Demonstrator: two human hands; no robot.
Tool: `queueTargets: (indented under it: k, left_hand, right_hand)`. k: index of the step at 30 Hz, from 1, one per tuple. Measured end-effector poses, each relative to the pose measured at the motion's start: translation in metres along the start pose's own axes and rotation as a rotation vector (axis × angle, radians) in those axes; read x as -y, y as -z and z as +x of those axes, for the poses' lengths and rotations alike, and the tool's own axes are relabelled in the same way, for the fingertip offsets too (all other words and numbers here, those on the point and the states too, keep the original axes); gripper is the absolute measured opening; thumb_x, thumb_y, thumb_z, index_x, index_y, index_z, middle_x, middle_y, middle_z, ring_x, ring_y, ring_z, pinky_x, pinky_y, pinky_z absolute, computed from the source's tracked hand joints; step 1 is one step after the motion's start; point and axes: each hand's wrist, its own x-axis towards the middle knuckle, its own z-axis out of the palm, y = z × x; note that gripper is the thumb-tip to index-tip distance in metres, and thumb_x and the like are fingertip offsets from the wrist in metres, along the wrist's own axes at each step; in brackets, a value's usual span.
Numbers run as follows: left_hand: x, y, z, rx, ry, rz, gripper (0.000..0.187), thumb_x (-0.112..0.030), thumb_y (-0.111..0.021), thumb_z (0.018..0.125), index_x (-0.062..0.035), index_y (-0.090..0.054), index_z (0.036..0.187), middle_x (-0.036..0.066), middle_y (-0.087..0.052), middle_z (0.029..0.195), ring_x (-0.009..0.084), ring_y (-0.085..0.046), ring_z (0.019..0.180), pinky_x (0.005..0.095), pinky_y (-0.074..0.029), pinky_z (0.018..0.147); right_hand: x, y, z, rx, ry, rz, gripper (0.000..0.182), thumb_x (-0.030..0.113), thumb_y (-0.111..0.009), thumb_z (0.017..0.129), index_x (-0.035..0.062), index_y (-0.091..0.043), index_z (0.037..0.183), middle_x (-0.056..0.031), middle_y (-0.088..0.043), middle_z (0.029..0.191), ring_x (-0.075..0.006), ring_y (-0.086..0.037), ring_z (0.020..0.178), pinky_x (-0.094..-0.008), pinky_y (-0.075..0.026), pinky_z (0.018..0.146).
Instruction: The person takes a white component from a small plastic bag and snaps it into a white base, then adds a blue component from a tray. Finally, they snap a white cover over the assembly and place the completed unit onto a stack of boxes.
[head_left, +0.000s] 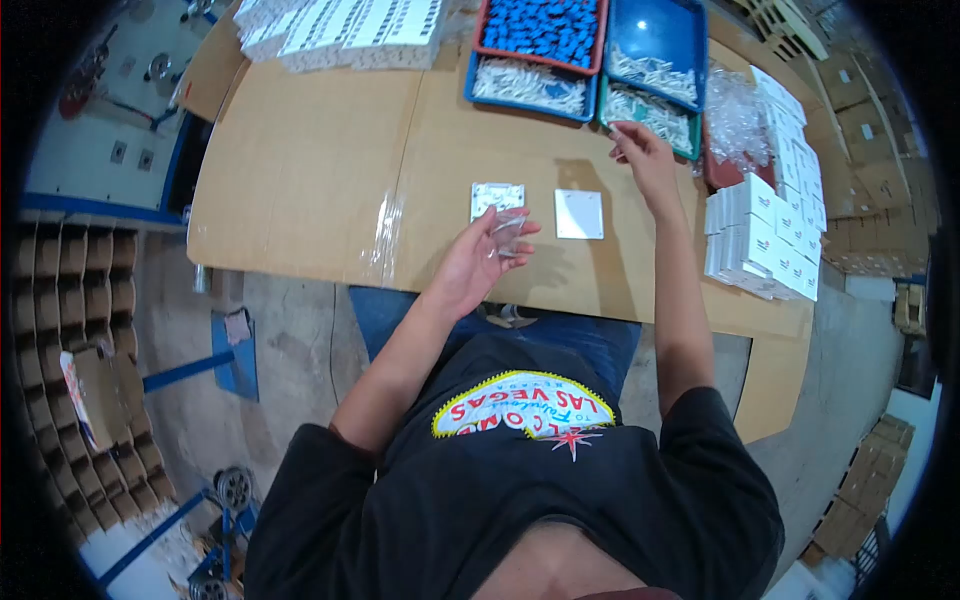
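Observation:
My left hand (475,262) is closed around a small clear plastic bag (508,234), just in front of a white plate with small fittings (498,194) that lies on the cardboard. To the right of that plate lies a plain white square plate (579,215). My right hand (645,158) hovers at the front edge of a green tray (684,152) of small white parts (645,112). Its thumb and fingers are pinched together; whatever they hold is too small to make out.
Behind are a blue tray of white pieces (528,88), a red tray of blue parts (540,30) and another blue tray (655,25). White boxes are stacked at right (765,235) and back left (365,35). Clear plastic bags (738,120) fill a red tray.

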Motion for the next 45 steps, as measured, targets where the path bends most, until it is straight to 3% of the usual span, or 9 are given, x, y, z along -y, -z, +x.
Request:
queueTargets:
  k: [3, 7, 19, 21, 25, 27, 36, 43, 45]
  left_hand:
    - [0.0, 0.0, 0.001, -0.02, -0.022, -0.01, 0.053, -0.046, -0.042, 0.109, -0.005, -0.054, 0.14, 0.01, -0.066, 0.126, 0.0169, -0.065, 0.1, 0.034, -0.051, 0.094]
    - [-0.004, -0.006, -0.001, -0.045, -0.005, 0.019, 0.053, -0.046, -0.042, 0.109, -0.005, -0.055, 0.141, 0.009, -0.067, 0.126, 0.0166, -0.066, 0.101, 0.0338, -0.052, 0.093]
    - [-0.006, -0.01, -0.013, -0.049, -0.066, -0.022, 0.053, -0.047, -0.043, 0.109, -0.0054, -0.057, 0.138, 0.009, -0.067, 0.126, 0.0175, -0.065, 0.103, 0.0359, -0.052, 0.094]
    - [-0.007, -0.008, -0.014, -0.032, -0.075, -0.031, 0.053, -0.047, -0.043, 0.109, -0.0055, -0.057, 0.138, 0.009, -0.067, 0.125, 0.0174, -0.064, 0.103, 0.0359, -0.052, 0.093]
    - [-0.008, -0.01, -0.018, -0.04, -0.07, -0.021, 0.052, -0.047, -0.043, 0.108, -0.0057, -0.057, 0.137, 0.01, -0.067, 0.125, 0.0178, -0.064, 0.103, 0.036, -0.052, 0.093]
    - [-0.007, -0.009, -0.018, -0.034, -0.069, -0.018, 0.052, -0.047, -0.044, 0.108, -0.0057, -0.057, 0.136, 0.01, -0.067, 0.125, 0.0179, -0.064, 0.104, 0.036, -0.052, 0.093]
    - [-0.004, -0.008, -0.021, -0.052, -0.101, 0.034, 0.048, -0.043, -0.047, 0.108, -0.0038, -0.058, 0.133, 0.011, -0.068, 0.123, 0.0185, -0.066, 0.103, 0.0339, -0.054, 0.09]
    - [-0.005, -0.012, -0.023, -0.082, -0.116, 0.054, 0.045, -0.04, -0.048, 0.108, -0.0019, -0.06, 0.13, 0.012, -0.069, 0.121, 0.0195, -0.068, 0.102, 0.0323, -0.055, 0.087]
    - [-0.005, -0.013, -0.023, -0.081, -0.12, 0.054, 0.046, -0.04, -0.048, 0.108, -0.0016, -0.06, 0.13, 0.012, -0.069, 0.121, 0.0195, -0.068, 0.101, 0.0321, -0.055, 0.087]
  right_hand:
    - [0.012, -0.026, -0.05, 0.235, -0.053, 0.103, 0.023, 0.011, -0.071, 0.096, 0.0014, -0.07, 0.117, -0.0017, -0.069, 0.09, -0.0065, -0.061, 0.078, -0.0228, -0.049, 0.069]
    - [0.049, -0.055, -0.084, 0.242, -0.101, 0.296, 0.021, 0.007, -0.073, 0.093, 0.0016, -0.071, 0.114, -0.0008, -0.068, 0.086, -0.0061, -0.059, 0.074, -0.0217, -0.047, 0.066]
    - [0.068, -0.078, -0.081, 0.477, 0.073, 0.051, 0.013, 0.006, -0.071, 0.095, -0.0002, -0.073, 0.105, -0.0001, -0.07, 0.089, -0.0052, -0.06, 0.077, -0.0203, -0.046, 0.066]
    - [0.074, -0.078, -0.079, 0.504, 0.193, -0.079, 0.015, 0.006, -0.071, 0.094, -0.0002, -0.073, 0.108, -0.0003, -0.07, 0.091, -0.0038, -0.058, 0.077, -0.0197, -0.045, 0.066]
    - [0.089, -0.08, -0.079, 0.502, 0.155, -0.153, 0.015, 0.006, -0.072, 0.092, 0.0013, -0.073, 0.106, 0.0009, -0.069, 0.09, -0.0025, -0.055, 0.074, -0.0192, -0.043, 0.065]
    - [0.086, -0.081, -0.075, 0.494, 0.138, -0.139, 0.016, 0.013, -0.077, 0.09, 0.0024, -0.073, 0.101, 0.0028, -0.061, 0.075, -0.0028, -0.048, 0.066, -0.0222, -0.038, 0.057]
    - [0.101, -0.082, -0.073, 0.662, 0.202, -0.227, 0.015, 0.011, -0.076, 0.087, 0.0022, -0.072, 0.099, 0.001, -0.059, 0.069, -0.0063, -0.046, 0.06, -0.0258, -0.037, 0.053]
    - [0.112, -0.085, -0.071, 0.775, 0.165, -0.307, 0.015, 0.009, -0.07, 0.088, 0.0019, -0.073, 0.101, -0.0017, -0.059, 0.066, -0.0077, -0.046, 0.059, -0.0272, -0.038, 0.053]
    - [0.113, -0.086, -0.07, 0.814, 0.133, -0.388, 0.015, 0.008, -0.068, 0.088, 0.002, -0.073, 0.101, -0.0039, -0.061, 0.071, -0.0116, -0.053, 0.064, -0.0289, -0.043, 0.058]
